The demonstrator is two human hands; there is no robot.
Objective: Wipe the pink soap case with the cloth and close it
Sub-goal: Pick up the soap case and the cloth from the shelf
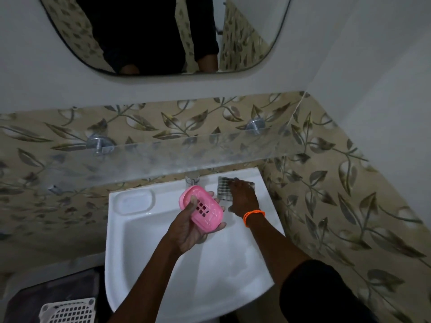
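My left hand [186, 231] holds the pink soap case [201, 209] over the white sink [163, 248], thumb on its upper face beside a block of dark slots. The case is tilted, its long side running down to the right. A grey checked cloth [223, 188] lies on the sink's back right corner. My right hand [242, 200], an orange band on its wrist, rests on top of that cloth with the fingers reaching to its far edge. Much of the cloth is hidden under the hand, and I cannot see whether the fingers grip it.
A chrome tap [192, 178] stands at the back of the sink, under a glass shelf [163, 157]. A moulded soap recess [135, 200] is at the sink's back left. A white plastic basket [67, 311] sits low on the left. A mirror [163, 33] hangs above.
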